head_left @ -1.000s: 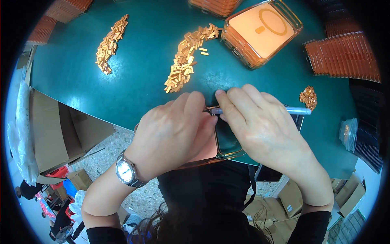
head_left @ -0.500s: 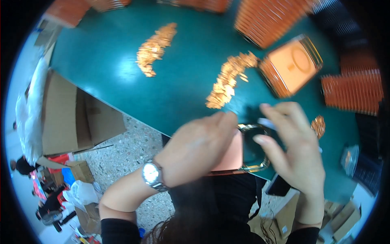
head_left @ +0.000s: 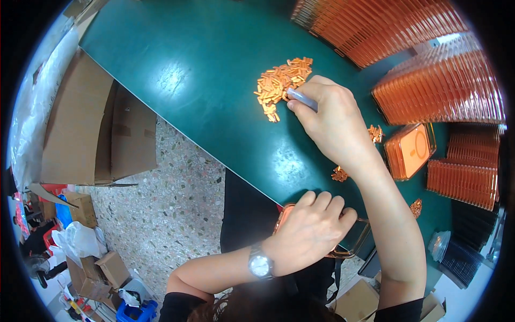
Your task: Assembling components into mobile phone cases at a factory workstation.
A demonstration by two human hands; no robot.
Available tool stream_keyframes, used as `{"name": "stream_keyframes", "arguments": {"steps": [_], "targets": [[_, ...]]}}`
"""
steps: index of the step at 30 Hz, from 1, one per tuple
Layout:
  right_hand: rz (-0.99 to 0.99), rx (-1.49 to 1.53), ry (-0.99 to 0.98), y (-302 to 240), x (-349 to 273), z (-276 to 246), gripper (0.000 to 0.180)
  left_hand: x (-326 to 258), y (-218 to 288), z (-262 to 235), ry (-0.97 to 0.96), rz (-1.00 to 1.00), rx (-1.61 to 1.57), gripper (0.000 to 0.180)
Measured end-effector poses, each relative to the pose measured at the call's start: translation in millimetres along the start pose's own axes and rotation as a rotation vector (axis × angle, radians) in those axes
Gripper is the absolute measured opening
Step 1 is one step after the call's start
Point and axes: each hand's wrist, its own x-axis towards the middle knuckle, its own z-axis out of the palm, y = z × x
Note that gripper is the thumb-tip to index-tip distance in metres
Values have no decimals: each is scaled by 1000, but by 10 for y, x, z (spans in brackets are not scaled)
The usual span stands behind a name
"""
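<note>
My right hand [head_left: 335, 115] reaches over the table, pinching a pale grey pen-like stick [head_left: 303, 99]. The stick's tip is at the near right side of a loose pile of small copper-orange pieces [head_left: 280, 80]. At the table's near edge my left hand [head_left: 311, 228], a watch on its wrist, is closed over a clear-orange phone case [head_left: 360, 240]. Most of that case is hidden beneath the hand; a corner of its frame shows at right. Smaller heaps of the same pieces [head_left: 339, 174] lie near my right forearm.
A short stack of orange phone cases [head_left: 407, 153] stands right of my right forearm. Long rows of cases [head_left: 434, 88] line the table's far right. A dark phone-like slab [head_left: 370, 264] lies by the near edge. Open cardboard boxes [head_left: 75, 129] stand left of the green table [head_left: 214, 91].
My right hand has moved from beside the phone case out to the pile, with the stick in its fingers. My left hand stays on the case. The whole view has turned and shifted.
</note>
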Motion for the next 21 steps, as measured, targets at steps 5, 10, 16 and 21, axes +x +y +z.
{"name": "stream_keyframes", "arguments": {"steps": [5,10,16,21], "targets": [[-41,-99,25,-87,57,93,18,-8,31,15,22,-27,13,28],[-22,-87,-33,-30,1,-8,16,-12,19,-11,4,-35,-82,27],[-55,103,-91,-6,-631,-687,13,3,-37,-126,-64,-121,-339,20],[-79,184,-96,248,-1449,-950,8,71,-75,-171,-116,-128,-275,12]]}}
